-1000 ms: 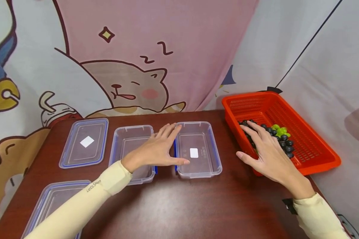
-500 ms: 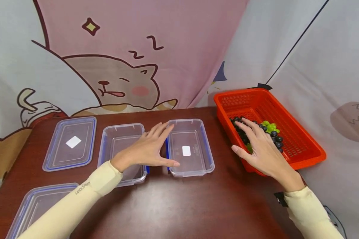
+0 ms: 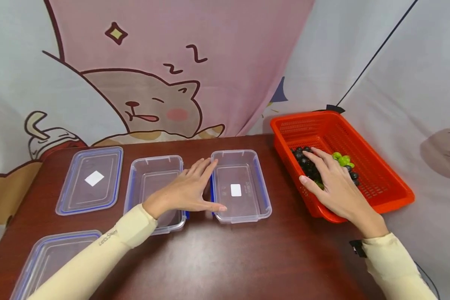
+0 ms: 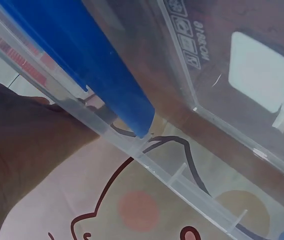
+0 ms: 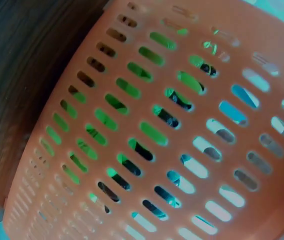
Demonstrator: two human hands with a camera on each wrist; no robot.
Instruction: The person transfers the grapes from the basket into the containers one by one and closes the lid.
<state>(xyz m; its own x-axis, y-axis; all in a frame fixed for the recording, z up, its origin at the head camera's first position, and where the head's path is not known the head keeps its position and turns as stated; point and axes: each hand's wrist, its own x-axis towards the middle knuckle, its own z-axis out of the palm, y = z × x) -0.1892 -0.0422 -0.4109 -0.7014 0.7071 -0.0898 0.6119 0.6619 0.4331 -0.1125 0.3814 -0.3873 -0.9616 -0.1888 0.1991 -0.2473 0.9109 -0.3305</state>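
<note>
My left hand (image 3: 187, 189) hovers over the gap between two clear plastic food boxes, fingers spread and thumb apart. Its fingertips lie at the near rim of the right box (image 3: 243, 210), which has a white sticker; whether they touch is unclear. The left wrist view shows the hand (image 4: 37, 160) beside that box's blue latch (image 4: 107, 65). My right hand (image 3: 333, 183) reaches into the red-orange basket (image 3: 397, 200), loosely bent fingers over dark grapes (image 3: 299, 155). Green grapes (image 3: 343, 160) lie beyond the fingers. The right wrist view shows only the slotted basket wall (image 5: 282, 215), with grapes behind it.
The left food box (image 3: 140, 183) stands partly under my left hand. A blue-edged lid (image 3: 78, 191) with a white sticker lies at the back left. Another lid (image 3: 48, 258) lies partly under my left sleeve. A patterned cloth (image 3: 228, 62) hangs behind the table (image 3: 217, 258).
The head view has shifted a little. My right hand has moved slightly over the basket, uncovering more dark grapes on its left and covering some on its right. The left hand stays by the boxes.
</note>
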